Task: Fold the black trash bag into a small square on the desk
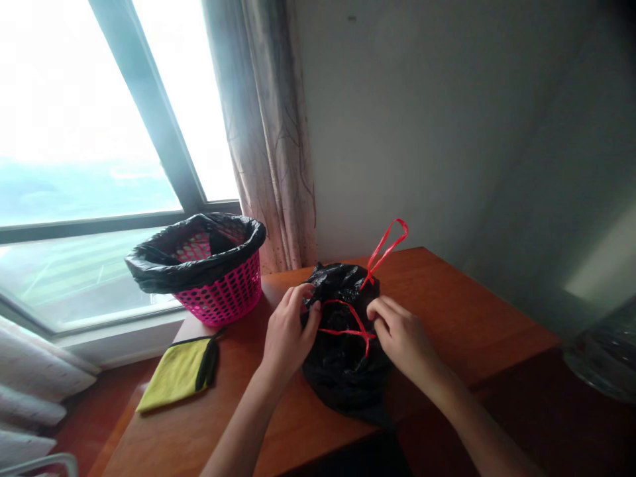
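A black bag [342, 391] with a red drawstring [348, 332] sits on the surface [462, 301]. The left hand [293, 328] pinches its plastic at nine o'clock; the right hand [402, 334] curls at three, its grip hidden. Both block parts of the sides. At ten stands a lined pink basket [223, 295]; further toward nine lies yellow cloth [173, 374].

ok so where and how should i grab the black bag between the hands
Probably best by the upright red loop at its far right, hooking fingers through from above: the loop stands up clear of the black bag and has an open gap. The other red cord lies low over the crumpled plastic, so it looks harder to get fingers under.
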### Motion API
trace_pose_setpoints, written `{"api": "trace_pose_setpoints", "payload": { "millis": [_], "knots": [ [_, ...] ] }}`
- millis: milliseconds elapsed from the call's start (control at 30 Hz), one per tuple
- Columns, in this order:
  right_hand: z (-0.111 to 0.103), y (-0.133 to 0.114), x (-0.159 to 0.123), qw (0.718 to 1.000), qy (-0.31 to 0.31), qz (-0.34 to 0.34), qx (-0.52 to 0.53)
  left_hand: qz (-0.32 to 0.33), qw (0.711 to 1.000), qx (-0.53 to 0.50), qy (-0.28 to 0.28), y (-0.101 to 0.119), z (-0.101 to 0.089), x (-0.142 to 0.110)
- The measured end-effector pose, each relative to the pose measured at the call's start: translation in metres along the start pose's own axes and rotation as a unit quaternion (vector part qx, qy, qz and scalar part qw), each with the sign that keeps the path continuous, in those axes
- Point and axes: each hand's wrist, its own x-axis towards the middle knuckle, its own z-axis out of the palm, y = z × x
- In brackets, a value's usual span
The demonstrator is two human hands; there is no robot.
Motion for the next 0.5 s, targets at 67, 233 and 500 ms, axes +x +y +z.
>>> {"api": "trace_pose_setpoints", "payload": {
  "millis": [67,233,500],
  "knots": [
    [-0.001,0.001,-0.001,1.000,-0.018,-0.006,-0.005,0.042,0.998,0.014,-0.041,0.003,0.000,0.000],
    [0.001,0.002,-0.001,1.000,-0.017,-0.004,0.016,0.087,0.984,0.136,-0.079,0.010,0.006,-0.001],
    [-0.003,0.000,0.001,0.998,-0.039,0.008,0.041,0.111,0.985,0.132,0.012,0.038,-0.005,-0.003]
  ]
}}
